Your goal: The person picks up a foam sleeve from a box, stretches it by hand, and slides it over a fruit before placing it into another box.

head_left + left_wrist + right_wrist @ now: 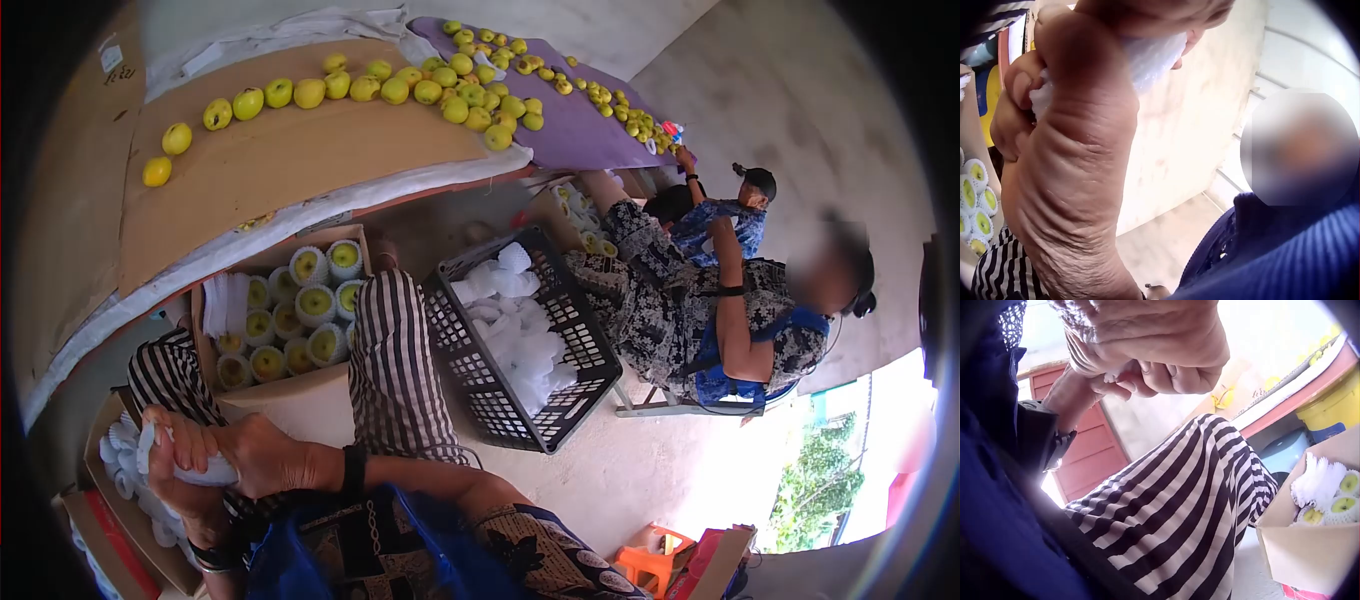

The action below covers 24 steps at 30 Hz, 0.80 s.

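Note:
In front of the lap, both hands hold a white foam net sleeve. My left hand wraps its fingers around one end, and white foam shows past the thumb in the left wrist view. The right hand, with a black band at its wrist, grips the other side with curled fingers. In the right wrist view the right hand covers most of the sleeve. I cannot tell whether an apple is inside it. Between the knees stands a carton of sleeved yellow-green apples, with a stack of flat sleeves in one corner.
A black crate of loose white foam sits right of the striped legs. Loose apples line the cardboard-covered table. Another carton of foam sleeves stands at the lower left. Two other people sit at the right.

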Each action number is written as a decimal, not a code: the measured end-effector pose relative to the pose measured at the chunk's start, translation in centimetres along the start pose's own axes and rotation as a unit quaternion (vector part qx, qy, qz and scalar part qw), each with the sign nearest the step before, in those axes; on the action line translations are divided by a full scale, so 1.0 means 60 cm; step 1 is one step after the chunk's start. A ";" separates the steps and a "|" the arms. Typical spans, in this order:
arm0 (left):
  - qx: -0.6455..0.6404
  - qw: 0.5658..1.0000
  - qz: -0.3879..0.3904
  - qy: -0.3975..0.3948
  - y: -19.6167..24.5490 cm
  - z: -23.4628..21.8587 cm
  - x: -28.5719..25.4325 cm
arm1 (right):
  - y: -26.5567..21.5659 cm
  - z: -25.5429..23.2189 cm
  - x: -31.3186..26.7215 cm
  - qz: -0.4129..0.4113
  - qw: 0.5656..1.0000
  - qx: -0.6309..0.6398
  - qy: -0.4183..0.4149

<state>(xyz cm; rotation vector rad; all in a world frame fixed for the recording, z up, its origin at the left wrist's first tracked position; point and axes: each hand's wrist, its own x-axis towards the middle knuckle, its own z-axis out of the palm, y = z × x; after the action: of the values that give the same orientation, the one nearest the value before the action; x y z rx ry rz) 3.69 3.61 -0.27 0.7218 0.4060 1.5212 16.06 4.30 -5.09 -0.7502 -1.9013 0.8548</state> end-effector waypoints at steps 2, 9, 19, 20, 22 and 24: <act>0.008 1.000 -0.014 0.018 0.001 -0.005 -0.002 | 0.008 0.007 -0.008 0.018 0.999 -0.007 -0.026; 0.046 0.995 -0.074 0.046 0.009 -0.016 -0.017 | -0.008 -0.004 -0.007 0.049 0.992 0.036 -0.109; 0.066 0.993 -0.058 0.082 0.010 -0.026 -0.033 | -0.005 0.012 -0.007 0.106 0.977 0.039 -0.178; 0.086 0.992 -0.057 0.078 0.013 -0.028 -0.034 | -0.009 0.008 -0.004 0.113 0.973 0.052 -0.194; 0.168 0.975 -0.045 0.135 0.020 -0.029 -0.039 | -0.005 0.008 0.001 0.107 0.965 0.106 -0.216; 0.246 0.959 -0.008 0.140 0.025 -0.023 -0.045 | -0.010 -0.012 0.014 0.123 0.932 0.215 -0.266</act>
<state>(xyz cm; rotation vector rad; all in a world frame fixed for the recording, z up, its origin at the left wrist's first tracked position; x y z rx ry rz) 1.56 1.03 -0.85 0.8822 1.0277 1.5247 16.24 4.78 -3.95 -0.5179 -1.9835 1.7076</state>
